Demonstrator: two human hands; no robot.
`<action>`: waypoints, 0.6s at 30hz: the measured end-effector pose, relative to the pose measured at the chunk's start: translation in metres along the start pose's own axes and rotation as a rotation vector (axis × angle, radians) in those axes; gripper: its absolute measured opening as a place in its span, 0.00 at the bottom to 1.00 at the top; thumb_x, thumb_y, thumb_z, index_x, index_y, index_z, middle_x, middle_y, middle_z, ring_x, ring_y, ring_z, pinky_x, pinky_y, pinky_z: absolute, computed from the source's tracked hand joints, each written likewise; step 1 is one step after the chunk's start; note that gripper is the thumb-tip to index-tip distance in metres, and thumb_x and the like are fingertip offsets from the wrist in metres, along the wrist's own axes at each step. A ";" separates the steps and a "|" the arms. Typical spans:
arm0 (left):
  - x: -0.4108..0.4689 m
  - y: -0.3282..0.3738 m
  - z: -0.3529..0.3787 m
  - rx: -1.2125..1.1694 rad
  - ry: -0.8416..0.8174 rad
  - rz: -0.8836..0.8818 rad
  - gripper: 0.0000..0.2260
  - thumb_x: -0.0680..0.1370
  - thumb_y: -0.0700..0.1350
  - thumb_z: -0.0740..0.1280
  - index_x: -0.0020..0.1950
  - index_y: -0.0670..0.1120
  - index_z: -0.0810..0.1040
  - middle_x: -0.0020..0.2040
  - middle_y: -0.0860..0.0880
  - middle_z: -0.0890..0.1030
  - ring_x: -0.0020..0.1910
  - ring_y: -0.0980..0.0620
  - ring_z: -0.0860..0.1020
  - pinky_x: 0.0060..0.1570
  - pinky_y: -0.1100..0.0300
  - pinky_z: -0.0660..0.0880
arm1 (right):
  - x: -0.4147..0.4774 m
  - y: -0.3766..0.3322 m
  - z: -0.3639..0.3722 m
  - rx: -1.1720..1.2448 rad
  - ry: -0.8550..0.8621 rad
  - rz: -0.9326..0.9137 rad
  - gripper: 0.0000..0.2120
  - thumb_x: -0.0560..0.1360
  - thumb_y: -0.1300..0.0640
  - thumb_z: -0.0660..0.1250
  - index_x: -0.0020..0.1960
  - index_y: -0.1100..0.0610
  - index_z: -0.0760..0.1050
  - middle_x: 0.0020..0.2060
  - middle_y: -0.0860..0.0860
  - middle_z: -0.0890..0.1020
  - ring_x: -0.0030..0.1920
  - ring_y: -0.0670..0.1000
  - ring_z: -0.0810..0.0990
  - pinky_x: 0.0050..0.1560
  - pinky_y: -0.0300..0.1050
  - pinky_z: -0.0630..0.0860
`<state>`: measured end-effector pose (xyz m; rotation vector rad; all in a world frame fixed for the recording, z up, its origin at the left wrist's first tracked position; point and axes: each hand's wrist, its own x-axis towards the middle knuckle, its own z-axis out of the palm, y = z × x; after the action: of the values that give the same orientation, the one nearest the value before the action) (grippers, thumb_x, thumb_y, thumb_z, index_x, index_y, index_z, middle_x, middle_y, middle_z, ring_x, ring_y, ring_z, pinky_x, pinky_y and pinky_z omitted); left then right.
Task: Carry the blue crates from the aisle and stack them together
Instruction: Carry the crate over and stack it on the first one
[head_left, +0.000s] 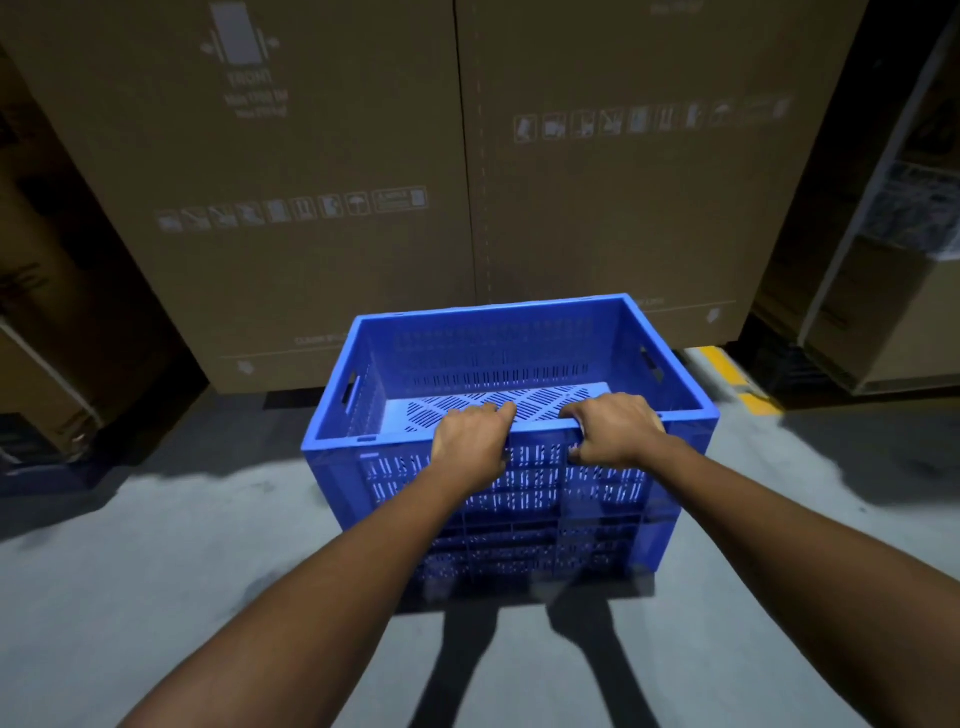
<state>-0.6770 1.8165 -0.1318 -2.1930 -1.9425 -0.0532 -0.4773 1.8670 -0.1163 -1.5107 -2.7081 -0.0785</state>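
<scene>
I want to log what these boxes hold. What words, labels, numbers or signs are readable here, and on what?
"FRONT": on the left cardboard box, under a drawing of a tall upright item.
The lines beneath it: too blurred to read.
Handling pictogram rows on the left box and the right cardboard box: symbols only, blurred; an umbrella shows.
Small print near both boxes' bottom edges: unreadable.
Blue crate: no text visible.
</scene>
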 end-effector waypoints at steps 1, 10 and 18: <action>-0.002 0.002 0.002 0.023 0.018 -0.009 0.17 0.73 0.48 0.72 0.57 0.49 0.69 0.52 0.46 0.78 0.52 0.43 0.78 0.47 0.50 0.71 | -0.001 -0.001 0.002 0.009 0.020 0.003 0.19 0.66 0.41 0.67 0.56 0.44 0.76 0.41 0.46 0.79 0.47 0.53 0.79 0.38 0.45 0.69; -0.031 0.015 0.006 -0.002 0.135 -0.029 0.26 0.73 0.57 0.68 0.65 0.47 0.66 0.58 0.45 0.72 0.57 0.43 0.71 0.59 0.44 0.67 | -0.028 -0.037 0.024 0.007 0.217 0.232 0.36 0.64 0.48 0.72 0.70 0.50 0.65 0.68 0.54 0.68 0.67 0.57 0.67 0.67 0.58 0.61; -0.050 -0.004 -0.005 -0.108 -0.128 0.135 0.41 0.76 0.51 0.66 0.79 0.47 0.43 0.77 0.40 0.55 0.77 0.39 0.53 0.75 0.40 0.47 | -0.053 -0.060 0.012 -0.020 -0.075 0.266 0.50 0.71 0.40 0.65 0.79 0.56 0.39 0.79 0.58 0.41 0.78 0.61 0.37 0.76 0.61 0.39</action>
<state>-0.6874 1.7674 -0.1350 -2.4483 -1.8915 0.0040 -0.5006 1.7915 -0.1332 -1.8999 -2.5384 -0.0410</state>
